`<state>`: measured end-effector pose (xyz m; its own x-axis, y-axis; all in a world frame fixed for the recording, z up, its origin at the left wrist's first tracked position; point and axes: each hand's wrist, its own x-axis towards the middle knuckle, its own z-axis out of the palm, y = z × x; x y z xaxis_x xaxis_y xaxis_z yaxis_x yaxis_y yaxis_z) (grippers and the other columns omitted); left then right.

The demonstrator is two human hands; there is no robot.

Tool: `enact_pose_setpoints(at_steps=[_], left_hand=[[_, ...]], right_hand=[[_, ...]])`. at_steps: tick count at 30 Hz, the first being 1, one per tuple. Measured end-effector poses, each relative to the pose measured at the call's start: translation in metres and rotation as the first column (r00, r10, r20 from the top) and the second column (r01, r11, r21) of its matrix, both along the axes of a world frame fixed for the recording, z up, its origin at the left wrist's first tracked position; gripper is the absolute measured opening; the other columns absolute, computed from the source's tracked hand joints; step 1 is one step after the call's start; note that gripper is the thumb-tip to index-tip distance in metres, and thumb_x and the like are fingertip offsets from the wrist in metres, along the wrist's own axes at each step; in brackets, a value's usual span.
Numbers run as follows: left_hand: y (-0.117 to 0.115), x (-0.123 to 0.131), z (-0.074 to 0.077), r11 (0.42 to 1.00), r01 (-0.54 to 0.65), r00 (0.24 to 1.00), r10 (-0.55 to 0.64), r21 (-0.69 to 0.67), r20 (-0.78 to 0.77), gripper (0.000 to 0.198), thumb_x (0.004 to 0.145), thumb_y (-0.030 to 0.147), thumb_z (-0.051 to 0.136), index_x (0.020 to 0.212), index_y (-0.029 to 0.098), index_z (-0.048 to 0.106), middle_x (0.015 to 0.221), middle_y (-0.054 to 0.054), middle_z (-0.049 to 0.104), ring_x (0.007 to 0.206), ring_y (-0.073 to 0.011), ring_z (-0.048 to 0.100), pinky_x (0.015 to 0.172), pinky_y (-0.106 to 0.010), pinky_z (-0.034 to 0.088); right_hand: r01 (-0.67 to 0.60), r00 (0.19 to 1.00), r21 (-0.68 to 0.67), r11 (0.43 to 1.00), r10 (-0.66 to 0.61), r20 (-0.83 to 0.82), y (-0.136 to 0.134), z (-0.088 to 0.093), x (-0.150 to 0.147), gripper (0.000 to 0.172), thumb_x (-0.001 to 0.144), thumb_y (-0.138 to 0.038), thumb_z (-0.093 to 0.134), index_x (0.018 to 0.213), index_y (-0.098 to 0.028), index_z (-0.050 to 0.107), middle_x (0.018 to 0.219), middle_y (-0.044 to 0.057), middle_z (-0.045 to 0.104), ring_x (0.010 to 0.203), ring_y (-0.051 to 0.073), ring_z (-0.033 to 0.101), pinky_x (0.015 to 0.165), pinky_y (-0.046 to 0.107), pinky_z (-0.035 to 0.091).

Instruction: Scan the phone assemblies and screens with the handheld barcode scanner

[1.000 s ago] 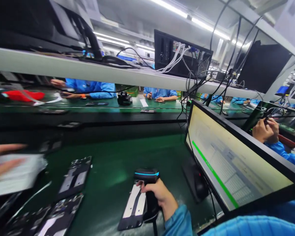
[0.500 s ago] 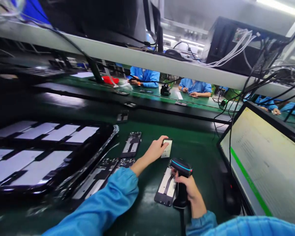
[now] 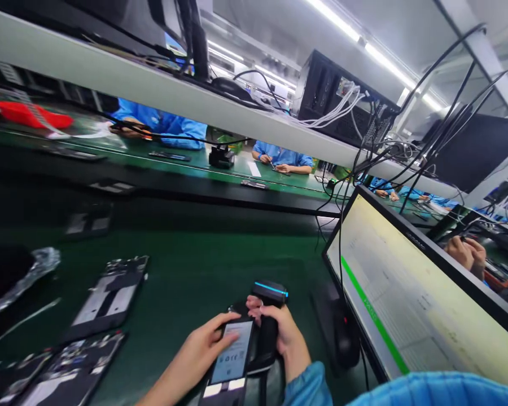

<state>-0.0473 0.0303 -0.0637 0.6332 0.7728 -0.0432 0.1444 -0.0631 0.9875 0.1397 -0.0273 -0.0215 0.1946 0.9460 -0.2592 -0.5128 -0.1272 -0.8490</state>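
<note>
- Head view: the right hand (image 3: 290, 341) is closed around the handle of a black scanner (image 3: 267, 338), fingertips showing on the handle's left side; a blue line glows across the scanner's head.
- Just left of the scanner, the left hand (image 3: 205, 345) is partly closed on a flat battery (image 3: 233, 361), a digit lying over its printed face.
- The battery lies label up over an open phone body (image 3: 223, 398), also just left of the scanner; the phone's near end and two pale strips show past it. Whether the two touch, I cannot tell.
- Farther left of the scanner, well apart from it, other open phone bodies (image 3: 110, 296) rest on the green table (image 3: 186, 259).
- Right of the scanner, a monitor (image 3: 398, 270) shows a green bar reading PASS.
- As I judge it, the step in hand is placing the battery over the phone, with the scanner at the ready.
- The next move seems to call for squaring the battery's edges to the phone, lowering it flat and leaving the label uncovered for the scanner.
</note>
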Motion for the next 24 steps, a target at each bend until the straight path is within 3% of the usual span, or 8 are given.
enact_pose_setpoints(at_steps=[5, 8, 11, 14, 17, 20, 22, 24], left_hand=[[0.001, -0.005, -0.004, 0.944, -0.105, 0.993, 0.116, 0.312, -0.019, 0.026, 0.073, 0.049, 0.070, 0.095, 0.037, 0.076, 0.126, -0.006, 0.065, 0.128, -0.0388, 0.053, 0.108, -0.057, 0.042], [-0.010, -0.013, -0.004, 0.906, -0.139, 0.983, 0.176, 0.400, -0.057, 0.033, 0.073, 0.044, 0.070, 0.104, 0.034, 0.074, 0.144, -0.008, 0.054, 0.143, -0.0397, 0.034, 0.116, -0.060, 0.029], [-0.039, -0.017, -0.002, 0.893, -0.251, 0.950, 0.300, 0.375, -0.080, 0.061, 0.073, 0.036, 0.070, 0.132, 0.024, 0.058, 0.154, -0.015, 0.040, 0.150, -0.0395, 0.018, 0.120, -0.061, 0.015], [-0.071, -0.009, 0.000, 0.898, -0.380, 0.916, 0.398, 0.223, -0.044, 0.074, 0.074, 0.026, 0.067, 0.143, 0.017, 0.044, 0.155, -0.019, 0.036, 0.150, -0.0399, 0.016, 0.122, -0.060, 0.007], [-0.091, 0.007, 0.004, 0.911, -0.412, 0.907, 0.406, 0.028, 0.110, 0.072, 0.073, 0.017, 0.064, 0.142, 0.022, 0.044, 0.153, -0.016, 0.041, 0.147, -0.0356, 0.029, 0.122, -0.054, 0.012], [-0.091, 0.020, 0.014, 0.843, -0.511, 0.823, 0.536, -0.168, 0.188, 0.066, 0.069, 0.014, 0.069, 0.133, 0.022, 0.051, 0.137, -0.014, 0.054, 0.132, -0.0327, 0.048, 0.117, -0.052, 0.026], [-0.081, 0.024, 0.021, 0.833, -0.512, 0.821, 0.546, -0.209, 0.165, 0.058, 0.069, 0.017, 0.073, 0.124, 0.022, 0.056, 0.124, -0.012, 0.062, 0.120, -0.0315, 0.057, 0.111, -0.050, 0.035], [-0.066, 0.028, 0.026, 0.891, -0.426, 0.888, 0.445, -0.157, 0.116, 0.045, 0.072, 0.021, 0.072, 0.116, 0.021, 0.060, 0.114, -0.011, 0.068, 0.112, -0.0302, 0.061, 0.103, -0.046, 0.042]], right_hand=[[0.010, 0.999, 0.014, 1.000, -0.010, -0.032, 0.001, 0.005, -0.003, 0.037, 0.053, -0.030, 0.082, 0.089, -0.023, 0.080, 0.096, 0.002, 0.081, 0.102, 0.027, 0.068, 0.102, 0.041, 0.044], [0.000, 0.999, 0.004, 1.000, 0.000, -0.037, -0.001, 0.014, -0.004, 0.036, 0.055, -0.027, 0.081, 0.090, -0.016, 0.079, 0.091, 0.007, 0.080, 0.091, 0.025, 0.070, 0.098, 0.041, 0.048], [0.026, 0.999, 0.000, 1.000, -0.026, -0.031, -0.018, 0.022, -0.002, 0.039, 0.059, -0.024, 0.082, 0.097, -0.013, 0.077, 0.093, 0.008, 0.079, 0.087, 0.022, 0.070, 0.097, 0.038, 0.049], [0.111, 0.994, -0.025, 0.994, -0.111, -0.015, -0.051, 0.024, 0.002, 0.042, 0.066, -0.026, 0.082, 0.108, -0.022, 0.074, 0.117, 0.005, 0.076, 0.118, 0.024, 0.063, 0.109, 0.037, 0.044], [0.092, 0.996, -0.107, 0.990, -0.092, 0.002, -0.087, 0.023, -0.003, 0.045, 0.065, -0.027, 0.084, 0.109, -0.025, 0.074, 0.119, 0.007, 0.076, 0.126, 0.031, 0.059, 0.114, 0.050, 0.041], [0.108, 0.994, -0.132, 0.985, -0.109, -0.001, -0.106, 0.023, -0.017, 0.049, 0.062, -0.028, 0.086, 0.109, -0.028, 0.074, 0.118, 0.006, 0.077, 0.129, 0.034, 0.057, 0.117, 0.055, 0.038], [0.145, 0.988, -0.121, 0.982, -0.151, -0.042, -0.106, 0.021, -0.025, 0.046, 0.062, -0.030, 0.085, 0.107, -0.029, 0.075, 0.119, 0.005, 0.076, 0.131, 0.035, 0.055, 0.117, 0.054, 0.039], [0.185, 0.978, -0.118, 0.976, -0.195, -0.078, -0.101, 0.015, -0.028, 0.042, 0.062, -0.031, 0.084, 0.103, -0.031, 0.077, 0.117, 0.003, 0.077, 0.130, 0.035, 0.056, 0.118, 0.053, 0.039]])
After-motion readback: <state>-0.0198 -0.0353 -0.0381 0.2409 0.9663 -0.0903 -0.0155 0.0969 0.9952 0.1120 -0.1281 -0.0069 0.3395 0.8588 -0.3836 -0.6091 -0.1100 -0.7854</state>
